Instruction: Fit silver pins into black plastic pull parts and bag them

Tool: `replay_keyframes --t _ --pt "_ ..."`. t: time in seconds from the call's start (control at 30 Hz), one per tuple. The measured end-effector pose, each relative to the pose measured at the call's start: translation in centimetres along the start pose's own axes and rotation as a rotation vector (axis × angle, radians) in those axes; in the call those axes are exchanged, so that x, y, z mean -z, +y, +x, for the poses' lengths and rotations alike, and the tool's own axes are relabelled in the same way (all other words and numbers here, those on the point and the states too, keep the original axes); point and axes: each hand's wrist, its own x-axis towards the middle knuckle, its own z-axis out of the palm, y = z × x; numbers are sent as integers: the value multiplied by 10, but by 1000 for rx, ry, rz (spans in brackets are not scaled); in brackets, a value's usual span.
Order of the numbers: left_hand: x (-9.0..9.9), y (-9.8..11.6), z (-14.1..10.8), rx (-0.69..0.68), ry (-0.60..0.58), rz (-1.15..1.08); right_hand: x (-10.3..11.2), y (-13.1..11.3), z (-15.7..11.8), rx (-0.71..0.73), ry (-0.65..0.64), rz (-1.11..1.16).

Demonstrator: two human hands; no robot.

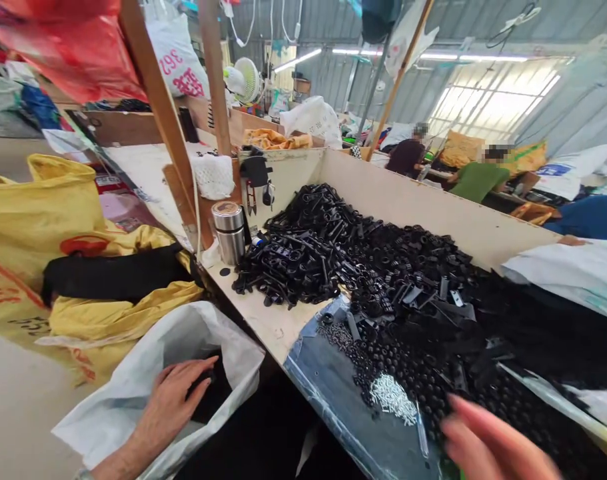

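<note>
My left hand (176, 400) is inside the mouth of a white sack (103, 407), its fingers curved round a small black piece whose shape I cannot make out. At the lower right, my right hand (493, 440) is blurred by motion above small round black parts (408, 360); what it holds, if anything, cannot be told. Near it on the grey sheet (328, 380) lie a heap of small silvery pins (393, 399) and a thin clear tool (422, 430). Behind them rises a large pile of black plastic parts (303, 260).
A steel flask (229, 233) stands at the table's left edge beside a wooden post (158, 100). Yellow sacks (38, 213) fill the left side. A low pale wall (413, 207) borders the table's back. Several people, one in a green shirt (480, 179), sit beyond it.
</note>
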Motion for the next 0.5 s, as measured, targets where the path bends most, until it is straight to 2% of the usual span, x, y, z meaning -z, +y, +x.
replay_keyframes --t 0.07,0.13,0.23,0.3,0.4,0.5 --pt "-3 -9 -8 47 33 40 -23 2 22 68 -137 -54" --pt "-2 2 -8 28 53 17 -56 6 46 153 -283 -132" --pt "3 43 7 -91 61 -74 -108 8 72 255 -408 -203" --pt "9 76 23 -176 68 -152 -134 5 79 309 -459 -254" --pt "16 118 47 -269 53 -267 -151 -2 82 367 -508 -327" --pt "19 142 65 -328 50 -372 -143 -2 77 382 -512 -363"
